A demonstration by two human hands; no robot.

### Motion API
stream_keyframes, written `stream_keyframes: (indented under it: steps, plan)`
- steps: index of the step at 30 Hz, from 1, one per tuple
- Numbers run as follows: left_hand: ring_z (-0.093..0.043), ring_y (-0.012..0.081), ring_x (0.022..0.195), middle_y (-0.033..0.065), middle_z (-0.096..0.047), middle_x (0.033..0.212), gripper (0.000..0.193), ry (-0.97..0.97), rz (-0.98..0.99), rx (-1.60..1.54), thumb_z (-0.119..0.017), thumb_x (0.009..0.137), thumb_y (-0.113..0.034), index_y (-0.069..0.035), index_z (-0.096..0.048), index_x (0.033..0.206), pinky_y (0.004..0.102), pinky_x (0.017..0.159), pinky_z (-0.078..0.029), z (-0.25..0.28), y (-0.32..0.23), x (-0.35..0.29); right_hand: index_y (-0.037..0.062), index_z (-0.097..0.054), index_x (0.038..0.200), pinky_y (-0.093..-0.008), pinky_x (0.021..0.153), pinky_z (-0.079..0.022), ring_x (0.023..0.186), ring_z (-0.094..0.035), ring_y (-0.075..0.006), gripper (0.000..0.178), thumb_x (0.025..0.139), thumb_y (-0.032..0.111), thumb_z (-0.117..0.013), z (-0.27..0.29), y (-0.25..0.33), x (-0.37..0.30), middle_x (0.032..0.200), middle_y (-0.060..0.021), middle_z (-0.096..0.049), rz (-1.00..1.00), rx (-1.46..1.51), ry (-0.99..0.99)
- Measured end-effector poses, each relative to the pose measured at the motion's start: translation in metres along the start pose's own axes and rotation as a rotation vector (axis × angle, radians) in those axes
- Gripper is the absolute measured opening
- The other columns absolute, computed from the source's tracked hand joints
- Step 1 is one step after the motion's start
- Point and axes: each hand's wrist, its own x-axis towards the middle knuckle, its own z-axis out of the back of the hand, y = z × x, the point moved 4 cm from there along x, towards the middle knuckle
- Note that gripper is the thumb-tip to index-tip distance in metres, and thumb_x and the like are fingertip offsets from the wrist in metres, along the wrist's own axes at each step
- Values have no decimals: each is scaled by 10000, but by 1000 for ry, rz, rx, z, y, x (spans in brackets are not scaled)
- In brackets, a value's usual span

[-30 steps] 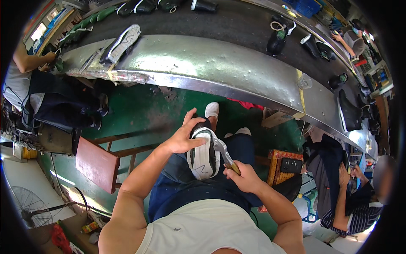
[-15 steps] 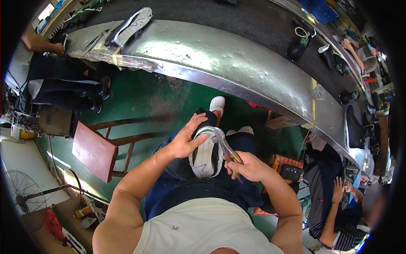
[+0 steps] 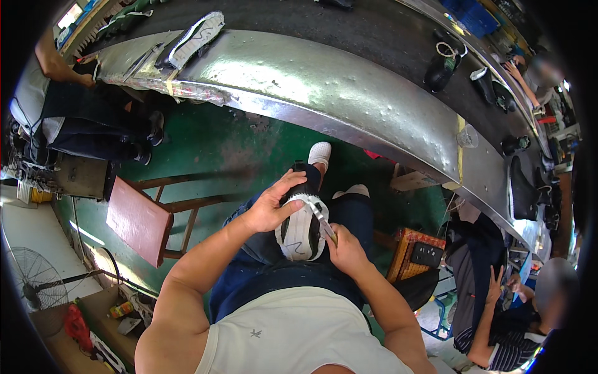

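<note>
An unsoled shoe [image 3: 300, 235] lies bottom-up on my lap, its pale underside facing me with a dark curved line drawn near the close end. My left hand [image 3: 271, 204] is closed round the shoe's far left side, with the thumb pressed on the underside's edge. Closed around the handles of metal pliers [image 3: 322, 218], my right hand [image 3: 349, 250] sits at the shoe's right side. The pliers' head lies over the shoe's far right edge; whether the jaws grip material cannot be made out.
Ahead runs a metal-edged bench [image 3: 324, 100] with a dark belt; a shoe [image 3: 196, 40] lies bottom-up on its edge. A wooden stool [image 3: 138, 221] stands left. A woven seat [image 3: 405, 255] is at right. Co-workers sit at left [image 3: 75, 118] and right [image 3: 492, 324].
My right hand has turned the pliers more upright and moved slightly nearer the shoe. My right elbow has dropped inward. The left hand keeps its hold on the shoe.
</note>
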Motion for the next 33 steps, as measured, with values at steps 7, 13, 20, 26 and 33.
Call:
stream_keyframes:
  steps: [7, 13, 20, 26, 33]
  plan:
    - [-389, 292, 1476, 157, -491, 1532, 496, -106, 123, -26, -670, 962, -71, -34, -529, 1436, 398, 1212, -278, -22, -2, 1, -40, -573, 1169, -476, 801, -542, 944, -681, -419, 277, 977, 155, -614, 42, 27, -7, 1018, -231, -684, -152, -151, 252]
    - [-413, 258, 1455, 161, -497, 1522, 489, -86, 95, -68, -668, 954, -51, -27, -539, 1426, 376, 1205, -289, -15, -9, 4, -20, -591, 1122, -390, 771, -539, 826, -696, -297, 270, 1038, 235, -572, 61, 40, -13, 915, -172, -682, -357, 302, 379]
    - [-366, 278, 1486, 184, -430, 1567, 599, -22, 116, 32, -691, 949, -95, -53, -469, 1504, 387, 1222, -265, -9, -12, 1, 2, -593, 1092, -435, 739, -530, 781, -680, -387, 268, 994, 247, -641, 42, 25, 13, 814, -176, -663, -181, 208, 161]
    - [-624, 299, 1248, 266, -646, 1295, 613, -189, 547, 5, -653, 988, -248, 11, -446, 1505, 378, 1066, -460, -45, 25, -87, -21, -599, 1125, -378, 795, -535, 870, -709, -282, 504, 885, 385, -778, -2, -20, -3, 954, -173, -710, -324, 231, -12]
    - [-688, 248, 1079, 236, -704, 1189, 596, -66, 479, -54, -516, 957, -95, 43, -405, 1525, 333, 966, -514, -64, 42, -83, -38, -610, 1109, -391, 858, -523, 937, -696, -294, 366, 873, 217, -727, -28, -53, -36, 960, -175, -702, -459, 391, 13]
